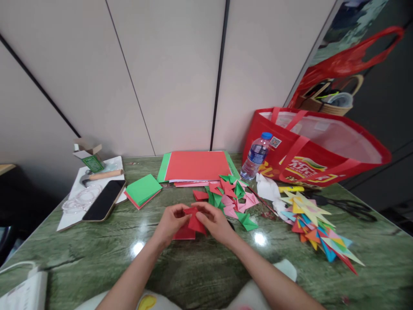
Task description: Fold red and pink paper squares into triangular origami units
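Paper piece (195, 222), red, part-folded, held up over tbl. (97, 254); L hand (172, 221) and R hand (215, 220) both pinching it. Step, est.: folding; next move likely calls for aligned edges, firm crease. Adj.: red sheet (184, 234) below; folded pcs. (227, 200) beyond R hand.

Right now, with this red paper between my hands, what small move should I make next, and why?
Perhaps pinch the red paper flatter with your right hand while your left hand steadies it: both hold it, and its lower part seems to flare out toward you.
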`<state>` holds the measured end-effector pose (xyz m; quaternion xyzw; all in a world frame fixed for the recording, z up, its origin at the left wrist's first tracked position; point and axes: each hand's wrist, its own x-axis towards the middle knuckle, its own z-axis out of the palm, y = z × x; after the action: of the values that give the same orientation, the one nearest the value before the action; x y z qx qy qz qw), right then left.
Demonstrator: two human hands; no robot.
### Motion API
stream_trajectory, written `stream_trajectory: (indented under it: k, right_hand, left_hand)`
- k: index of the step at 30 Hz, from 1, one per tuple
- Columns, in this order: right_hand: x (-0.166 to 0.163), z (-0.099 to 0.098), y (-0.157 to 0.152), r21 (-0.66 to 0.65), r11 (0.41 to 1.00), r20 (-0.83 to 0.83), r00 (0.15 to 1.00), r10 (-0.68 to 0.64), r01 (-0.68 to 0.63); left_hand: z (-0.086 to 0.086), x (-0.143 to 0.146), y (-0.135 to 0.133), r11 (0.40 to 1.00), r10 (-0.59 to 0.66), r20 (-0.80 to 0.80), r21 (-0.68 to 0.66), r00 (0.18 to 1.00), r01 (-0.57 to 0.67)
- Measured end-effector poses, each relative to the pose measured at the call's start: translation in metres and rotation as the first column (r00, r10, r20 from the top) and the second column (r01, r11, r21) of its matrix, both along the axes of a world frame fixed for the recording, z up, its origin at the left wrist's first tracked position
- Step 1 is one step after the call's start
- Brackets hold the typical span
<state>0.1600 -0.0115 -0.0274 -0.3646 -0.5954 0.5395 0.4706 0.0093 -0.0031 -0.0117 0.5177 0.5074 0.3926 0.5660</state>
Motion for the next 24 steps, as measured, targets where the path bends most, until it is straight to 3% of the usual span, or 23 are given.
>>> stream_trajectory:
  k: [4, 10, 12, 16, 20, 24]
  right_hand:
    - [-0.001, -0.005, 0.002, -0.046, 0.999, 0.002, 1.000, -0.019, 0.019]
    - [0.001, -0.015, 0.007, 0.039, 0.991, 0.072, 0.989, -0.132, 0.130]
    - [0.001, -0.015, 0.007, 0.067, 0.988, 0.100, 0.984, -0.149, 0.143]
    - [0.000, -0.010, 0.004, 0.048, 0.991, 0.039, 0.991, -0.124, 0.122]
    - [0.000, -0.005, 0.003, -0.042, 0.997, -0.068, 0.996, -0.064, 0.062]
    - [0.001, -0.005, 0.004, -0.110, 0.988, -0.145, 0.982, -0.121, 0.105]
  left_hand:
    - [-0.003, 0.001, 0.002, 0.993, 0.050, -0.068, 0.113, 0.996, -0.042]
    - [0.005, -0.002, 0.001, 0.939, 0.162, -0.151, 0.327, 0.975, -0.106]
    - [0.008, -0.002, -0.001, 0.926, 0.145, -0.167, 0.370, 0.975, -0.074]
    - [0.005, 0.001, -0.004, 0.938, 0.033, -0.145, 0.346, 0.989, 0.020]
    - [0.004, 0.001, -0.005, 0.939, 0.086, -0.173, 0.344, 0.981, -0.021]
    - [0.007, 0.002, -0.006, 0.948, 0.057, -0.158, 0.318, 0.986, -0.004]
